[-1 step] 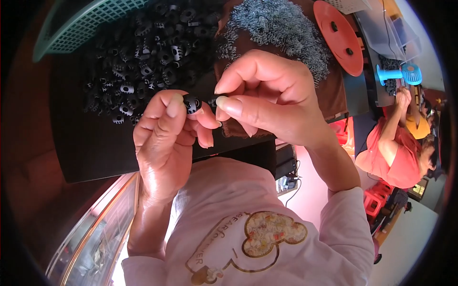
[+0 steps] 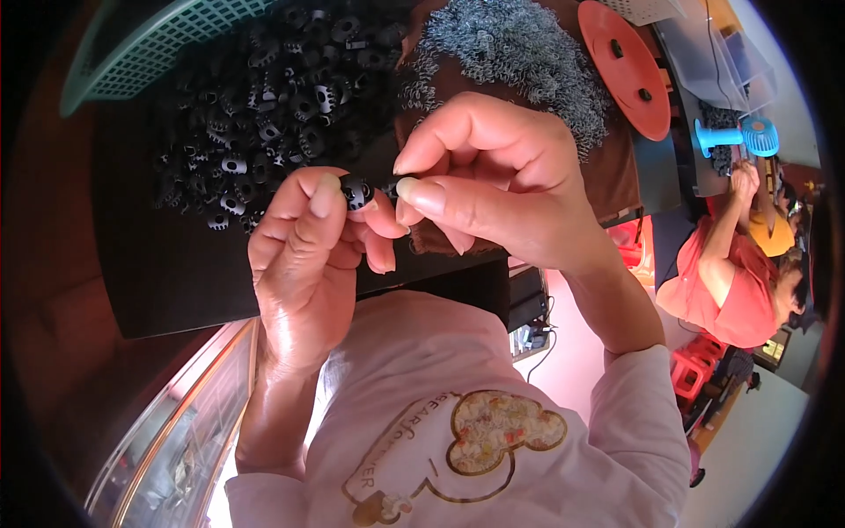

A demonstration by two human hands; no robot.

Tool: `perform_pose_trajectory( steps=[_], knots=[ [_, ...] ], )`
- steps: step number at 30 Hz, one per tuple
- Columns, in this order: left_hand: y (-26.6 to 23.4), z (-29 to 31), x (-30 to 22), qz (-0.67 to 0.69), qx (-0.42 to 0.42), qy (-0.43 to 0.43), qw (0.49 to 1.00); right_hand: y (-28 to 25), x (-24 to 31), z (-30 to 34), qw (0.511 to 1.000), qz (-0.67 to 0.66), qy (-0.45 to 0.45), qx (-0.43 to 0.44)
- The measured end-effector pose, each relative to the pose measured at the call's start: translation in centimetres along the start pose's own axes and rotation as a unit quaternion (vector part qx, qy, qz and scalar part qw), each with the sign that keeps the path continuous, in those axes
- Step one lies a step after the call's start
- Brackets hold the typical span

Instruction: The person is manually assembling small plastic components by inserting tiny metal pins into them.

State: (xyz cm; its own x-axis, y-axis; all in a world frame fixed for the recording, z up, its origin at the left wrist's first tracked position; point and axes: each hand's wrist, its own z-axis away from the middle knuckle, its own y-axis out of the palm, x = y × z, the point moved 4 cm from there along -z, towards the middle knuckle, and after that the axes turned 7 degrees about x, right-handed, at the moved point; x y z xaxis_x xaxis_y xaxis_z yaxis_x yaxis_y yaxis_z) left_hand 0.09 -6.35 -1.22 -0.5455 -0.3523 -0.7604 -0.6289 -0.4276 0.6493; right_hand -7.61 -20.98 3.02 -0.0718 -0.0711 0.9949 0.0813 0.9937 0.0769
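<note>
over the black table (image 2: 176, 286), left hand (image 2: 304, 251) pinching black clip (image 2: 356, 192), right hand (image 2: 506, 180) pinching small dark piece (image 2: 392, 188)

The right fingers (image 2: 429, 195) mostly cover a dark bit (image 2: 393, 187), too small to tell; the left fingers (image 2: 325, 195) hide part of a black notched piece (image 2: 356, 191). Between ten and eleven o'clock, the top edge cuts off a green basket (image 2: 145, 60); toward one, the silvery heap's (image 2: 506, 48) pieces blur together.

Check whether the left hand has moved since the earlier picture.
Yes, very slightly: the left hand has shifted to the right, judged against the unmoved edge of the black table.
</note>
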Motion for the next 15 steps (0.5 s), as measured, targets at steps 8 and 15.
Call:
perform_pose_trajectory(
  steps=[8, 15],
  knots=[
    [0.16, -0.23, 0.38, -0.031, 0.015, 0.002, 0.999, -0.05, -0.49, -0.37, 1.000, -0.013, 0.006, 0.007],
    [0.19, -0.28, 0.59, -0.085, 0.031, 0.008, 0.996, -0.19, -0.16, 0.19, 1.000, 0.002, 0.013, 0.013]
  ],
)
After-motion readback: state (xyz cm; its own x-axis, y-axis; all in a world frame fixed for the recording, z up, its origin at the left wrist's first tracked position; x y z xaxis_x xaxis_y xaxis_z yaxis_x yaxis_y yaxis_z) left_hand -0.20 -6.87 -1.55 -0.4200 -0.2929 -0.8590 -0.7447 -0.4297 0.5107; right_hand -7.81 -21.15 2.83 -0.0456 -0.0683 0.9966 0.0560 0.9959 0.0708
